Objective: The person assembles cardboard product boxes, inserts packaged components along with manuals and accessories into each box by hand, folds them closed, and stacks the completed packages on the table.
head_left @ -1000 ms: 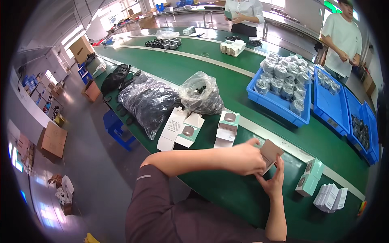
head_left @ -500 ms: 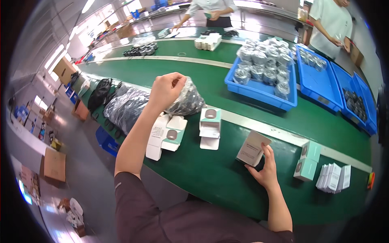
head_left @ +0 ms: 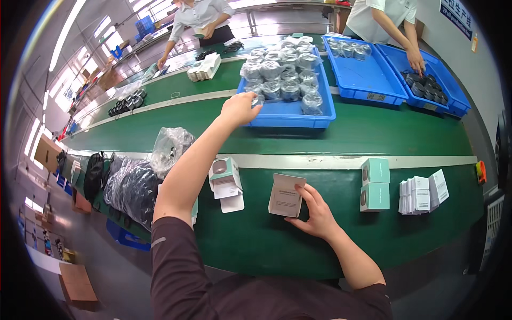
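Observation:
My left hand (head_left: 240, 110) reaches over the left front corner of a blue tray (head_left: 293, 121). Its fingers are curled closed on a plastic-wrapped round item (head_left: 257, 100), partly hidden by them. Several more such items (head_left: 288, 80) are piled in that tray. With thumb and fingers, my right hand (head_left: 318, 214) holds a small carton (head_left: 285, 201) by its right side, above the green table; the carton's flap stands up. Left of it stands an open white-and-teal carton (head_left: 226, 178) with flaps hanging toward me.
Two teal boxes (head_left: 375, 196) and a stack of folded leaflets (head_left: 415, 195) stand at the right. Bagged dark parts (head_left: 133, 186) lie at the left. More blue trays (head_left: 368, 95) are at the far right, where a co-worker's hand (head_left: 415, 60) reaches in. Another person (head_left: 200, 24) stands across the table.
My left hand has moved from above the plastic bag to the right, to the blue tray, and closed on a wrapped item. My right hand still holds the carton. The view has shifted right.

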`<state>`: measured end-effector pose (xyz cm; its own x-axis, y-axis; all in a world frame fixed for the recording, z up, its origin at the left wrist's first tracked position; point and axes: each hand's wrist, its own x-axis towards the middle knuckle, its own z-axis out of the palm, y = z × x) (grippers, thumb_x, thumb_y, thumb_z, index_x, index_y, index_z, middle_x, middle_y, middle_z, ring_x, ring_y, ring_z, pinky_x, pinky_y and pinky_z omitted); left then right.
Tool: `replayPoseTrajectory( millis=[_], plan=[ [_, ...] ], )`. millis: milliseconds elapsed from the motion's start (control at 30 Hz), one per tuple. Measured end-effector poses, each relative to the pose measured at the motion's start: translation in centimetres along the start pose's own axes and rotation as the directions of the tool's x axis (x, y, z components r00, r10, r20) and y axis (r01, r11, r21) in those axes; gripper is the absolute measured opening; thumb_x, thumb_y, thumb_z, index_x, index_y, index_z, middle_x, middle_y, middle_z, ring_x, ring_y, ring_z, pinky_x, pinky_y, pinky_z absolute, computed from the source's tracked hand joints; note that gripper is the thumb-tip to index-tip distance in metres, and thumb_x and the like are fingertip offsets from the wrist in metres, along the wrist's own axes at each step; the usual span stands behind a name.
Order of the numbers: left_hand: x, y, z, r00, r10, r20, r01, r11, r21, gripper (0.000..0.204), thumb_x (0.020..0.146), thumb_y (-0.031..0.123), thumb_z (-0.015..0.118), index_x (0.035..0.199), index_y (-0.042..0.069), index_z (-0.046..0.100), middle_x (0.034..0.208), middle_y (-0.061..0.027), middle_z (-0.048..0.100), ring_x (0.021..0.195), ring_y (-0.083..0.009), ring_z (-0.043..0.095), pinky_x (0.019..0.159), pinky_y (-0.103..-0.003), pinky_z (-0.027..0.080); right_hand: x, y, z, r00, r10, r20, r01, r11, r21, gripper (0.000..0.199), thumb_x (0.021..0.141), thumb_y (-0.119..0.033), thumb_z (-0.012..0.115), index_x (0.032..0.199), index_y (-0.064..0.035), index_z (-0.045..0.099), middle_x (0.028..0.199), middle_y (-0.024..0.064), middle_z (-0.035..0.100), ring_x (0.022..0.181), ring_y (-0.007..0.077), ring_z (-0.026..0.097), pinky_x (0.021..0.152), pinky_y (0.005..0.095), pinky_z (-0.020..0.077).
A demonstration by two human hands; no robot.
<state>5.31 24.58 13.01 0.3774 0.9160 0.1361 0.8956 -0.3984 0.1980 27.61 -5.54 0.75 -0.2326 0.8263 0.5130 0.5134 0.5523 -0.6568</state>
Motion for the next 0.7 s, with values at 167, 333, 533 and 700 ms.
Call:
replayPoseTrajectory(
  millis=[167, 333, 533, 700],
  plan=[
    [6.5, -4.3, 5.1, 0.983, -0.149, 0.110, 0.138, 0.985, 0.107, 0.077, 0.088, 0.054, 0.075, 0.149, 0.008, 0.058, 0.141, -0.0207, 0.067, 0.133, -0.0389, 0.063, 0.111, -0.049, 0.050, -0.1, 0.3, 0.2, 1.000, -0.003, 0.012, 0.003, 1.000, -0.013, 0.100, 0.075, -0.024, 0.096, 0.158, -0.0093, 0.042, 0.154, 0.0180, 0.050, 0.135, 0.0401, 0.058, 0.107, 0.0475, 0.0552],
    [8.2, -3.3, 6.5, 0.948, -0.272, 0.165, 0.209, 0.924, 0.321, 0.089, 0.085, 0.062, 0.075, 0.150, 0.005, 0.053, 0.148, -0.0206, 0.063, 0.139, -0.0356, 0.059, 0.111, -0.055, 0.049, -0.1, 0.4, 0.1, 1.000, 0.010, 0.022, -0.011, 0.999, 0.031, 0.094, 0.078, -0.023, 0.094, 0.157, -0.0099, 0.044, 0.154, 0.0182, 0.050, 0.137, 0.0391, 0.056, 0.110, 0.0480, 0.0535],
    [9.5, -2.4, 7.0, 0.903, -0.227, 0.366, 0.159, 0.966, 0.206, 0.104, 0.081, 0.065, 0.080, 0.154, -0.001, 0.048, 0.148, -0.0238, 0.062, 0.137, -0.0369, 0.061, 0.114, -0.050, 0.048, 0.2, 0.5, 0.0, 1.000, 0.005, 0.022, -0.006, 1.000, 0.023, 0.096, 0.077, -0.023, 0.094, 0.158, -0.0102, 0.043, 0.155, 0.0181, 0.050, 0.136, 0.0395, 0.057, 0.109, 0.0476, 0.0539],
    [10.0, -4.2, 7.2, 0.932, -0.072, 0.355, 0.048, 0.996, 0.076, 0.116, 0.076, 0.059, 0.087, 0.157, -0.008, 0.038, 0.143, -0.0312, 0.063, 0.133, -0.0430, 0.062, 0.112, -0.046, 0.049, 0.4, 0.6, 0.2, 1.000, 0.001, 0.019, -0.001, 1.000, 0.029, 0.098, 0.077, -0.023, 0.094, 0.159, -0.0112, 0.042, 0.155, 0.0181, 0.050, 0.135, 0.0396, 0.057, 0.108, 0.0474, 0.0543]
  ],
)
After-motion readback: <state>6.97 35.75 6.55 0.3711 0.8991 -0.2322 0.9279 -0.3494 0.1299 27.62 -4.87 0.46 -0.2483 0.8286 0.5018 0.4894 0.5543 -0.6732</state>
